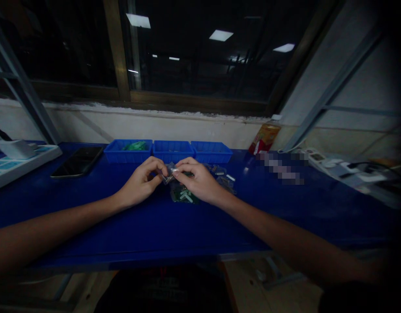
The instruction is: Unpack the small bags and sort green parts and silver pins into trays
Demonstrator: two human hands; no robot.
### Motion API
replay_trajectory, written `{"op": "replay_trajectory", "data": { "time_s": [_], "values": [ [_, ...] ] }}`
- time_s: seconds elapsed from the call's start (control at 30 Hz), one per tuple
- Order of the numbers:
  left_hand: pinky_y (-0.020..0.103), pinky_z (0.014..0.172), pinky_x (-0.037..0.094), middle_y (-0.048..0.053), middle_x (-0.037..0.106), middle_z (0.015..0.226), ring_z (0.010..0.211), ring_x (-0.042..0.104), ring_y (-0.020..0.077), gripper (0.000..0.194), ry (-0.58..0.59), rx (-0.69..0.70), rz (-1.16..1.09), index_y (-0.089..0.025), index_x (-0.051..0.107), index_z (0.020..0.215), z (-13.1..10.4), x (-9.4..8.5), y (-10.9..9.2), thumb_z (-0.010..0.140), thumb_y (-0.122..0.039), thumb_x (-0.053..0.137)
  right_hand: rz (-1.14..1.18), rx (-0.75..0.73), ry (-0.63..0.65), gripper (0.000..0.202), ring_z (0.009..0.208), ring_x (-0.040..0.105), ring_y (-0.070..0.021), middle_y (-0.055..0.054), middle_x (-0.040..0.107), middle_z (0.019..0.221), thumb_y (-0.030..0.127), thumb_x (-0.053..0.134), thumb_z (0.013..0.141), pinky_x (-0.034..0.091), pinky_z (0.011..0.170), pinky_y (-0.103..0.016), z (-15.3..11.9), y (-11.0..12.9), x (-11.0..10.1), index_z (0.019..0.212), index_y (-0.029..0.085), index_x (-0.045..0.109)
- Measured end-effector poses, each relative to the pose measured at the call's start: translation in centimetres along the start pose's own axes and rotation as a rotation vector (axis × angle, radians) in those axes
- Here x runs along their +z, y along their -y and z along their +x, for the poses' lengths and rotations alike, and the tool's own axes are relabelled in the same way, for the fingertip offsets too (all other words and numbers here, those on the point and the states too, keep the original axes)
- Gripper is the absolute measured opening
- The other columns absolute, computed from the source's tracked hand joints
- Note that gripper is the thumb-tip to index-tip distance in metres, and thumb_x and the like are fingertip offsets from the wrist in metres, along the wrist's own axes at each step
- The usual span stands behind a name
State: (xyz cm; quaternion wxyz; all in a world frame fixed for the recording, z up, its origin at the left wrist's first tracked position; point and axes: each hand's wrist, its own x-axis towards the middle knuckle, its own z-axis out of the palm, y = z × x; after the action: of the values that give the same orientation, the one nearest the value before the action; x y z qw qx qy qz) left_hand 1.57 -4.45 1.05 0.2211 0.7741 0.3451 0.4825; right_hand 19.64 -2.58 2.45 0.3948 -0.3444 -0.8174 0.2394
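Observation:
A small clear plastic bag [169, 173] is pinched between both hands above the blue table [148, 230]. My left hand [144, 180] grips its left side with thumb and fingers. On the right side, my right hand [197, 178] holds the bag between thumb and fingertips. What the bag contains is too small to tell. Just below my right hand lies a clear bag with white and green pieces [186, 196]. More small clear bags [226, 180] with little parts lie to the right, partly hidden behind my right hand.
Three blue bins stand along the back: the left bin [127, 157] holds green material, beside a middle bin [172, 148] and a right bin [211, 153]. A phone [78, 161] and power strip [27, 163] lie left; a bottle [264, 138] and another strip [343, 169] are right.

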Motion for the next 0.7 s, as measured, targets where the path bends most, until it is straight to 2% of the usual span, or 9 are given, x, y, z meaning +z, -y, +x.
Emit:
{"op": "replay_trajectory", "data": {
  "time_s": [0.1, 0.2, 0.3, 0.4, 0.5, 0.57, 0.63, 0.7],
  "values": [
    [0.031, 0.078, 0.042, 0.003, 0.049, 0.086, 0.084, 0.049, 0.0153, 0.006, -0.003, -0.043, 0.031, -0.016, 0.056, 0.076, 0.1, 0.0, 0.4, 0.078, -0.016, 0.051, -0.029, -0.032, -0.01, 0.015, 0.077, 0.055, -0.0125, -0.003, 0.059, 0.075, 0.02, 0.055, 0.079, 0.043, 0.069, -0.027, 0.1, -0.2, 0.0, 0.069, 0.016, 0.066],
    [0.029, 0.071, 0.043, 0.003, 0.05, 0.087, 0.082, 0.05, 0.0159, 0.006, 0.004, -0.125, 0.007, -0.017, 0.058, 0.079, 0.3, -0.1, 0.7, 0.077, -0.021, 0.054, -0.038, -0.042, -0.035, 0.016, 0.069, 0.056, -0.0113, -0.003, 0.062, 0.074, 0.021, 0.054, 0.079, 0.042, 0.064, -0.026, 0.2, -0.4, 0.0, 0.074, 0.015, 0.068],
    [0.027, 0.064, 0.042, 0.004, 0.051, 0.09, 0.082, 0.05, 0.0167, 0.014, 0.022, -0.217, -0.049, -0.017, 0.06, 0.084, 0.3, -0.1, 0.7, 0.077, -0.027, 0.055, -0.031, -0.05, -0.061, 0.018, 0.065, 0.057, -0.011, -0.003, 0.065, 0.076, 0.023, 0.053, 0.079, 0.043, 0.062, -0.026, 0.1, -0.6, 0.0, 0.083, 0.016, 0.07],
    [0.025, 0.06, 0.04, 0.005, 0.054, 0.093, 0.08, 0.051, 0.0165, 0.029, 0.052, -0.334, -0.169, -0.017, 0.062, 0.088, 0.3, -0.2, 0.7, 0.082, -0.041, 0.048, -0.029, -0.063, -0.08, 0.02, 0.065, 0.059, -0.0112, -0.002, 0.068, 0.077, 0.023, 0.053, 0.079, 0.045, 0.062, -0.026, -0.1, -0.7, 0.0, 0.089, 0.019, 0.07],
    [0.025, 0.056, 0.036, 0.004, 0.057, 0.079, 0.068, 0.051, 0.0147, 0.05, 0.082, -0.43, -0.288, -0.015, 0.063, 0.086, 0.4, -0.2, 0.8, 0.086, -0.055, 0.033, -0.057, -0.082, -0.093, 0.021, 0.064, 0.06, -0.0111, -0.002, 0.069, 0.078, 0.023, 0.053, 0.079, 0.046, 0.062, -0.026, -0.2, -0.4, -0.2, 0.091, 0.02, 0.07],
    [0.025, 0.054, 0.034, 0.002, 0.055, 0.068, 0.059, 0.05, 0.0132, 0.057, 0.102, -0.471, -0.325, -0.015, 0.062, 0.082, 0.5, -0.2, 0.9, 0.085, -0.06, 0.028, -0.11, -0.114, -0.109, 0.02, 0.066, 0.06, -0.0114, -0.002, 0.069, 0.079, 0.022, 0.053, 0.079, 0.046, 0.063, -0.026, -0.3, -0.1, -0.3, 0.09, 0.02, 0.07],
    [0.025, 0.052, 0.033, 0.001, 0.054, 0.063, 0.054, 0.048, 0.0123, 0.058, 0.1, -0.496, -0.338, -0.014, 0.061, 0.077, 0.5, -0.1, 1.0, 0.084, -0.061, 0.028, -0.151, -0.165, -0.123, 0.019, 0.068, 0.061, -0.0116, -0.002, 0.069, 0.08, 0.02, 0.053, 0.079, 0.047, 0.066, -0.027, -0.4, 0.2, -0.4, 0.088, 0.02, 0.07],
    [0.024, 0.052, 0.032, 0.0, 0.054, 0.061, 0.053, 0.048, 0.0109, 0.048, 0.074, -0.497, -0.342, -0.014, 0.058, 0.073, 0.6, -0.1, 1.1, 0.083, -0.056, 0.038, -0.157, -0.22, -0.125, 0.019, 0.071, 0.061, -0.0115, -0.002, 0.069, 0.082, 0.018, 0.052, 0.08, 0.047, 0.069, -0.027, -0.4, 0.4, -0.5, 0.086, 0.021, 0.07]
  ]
}}
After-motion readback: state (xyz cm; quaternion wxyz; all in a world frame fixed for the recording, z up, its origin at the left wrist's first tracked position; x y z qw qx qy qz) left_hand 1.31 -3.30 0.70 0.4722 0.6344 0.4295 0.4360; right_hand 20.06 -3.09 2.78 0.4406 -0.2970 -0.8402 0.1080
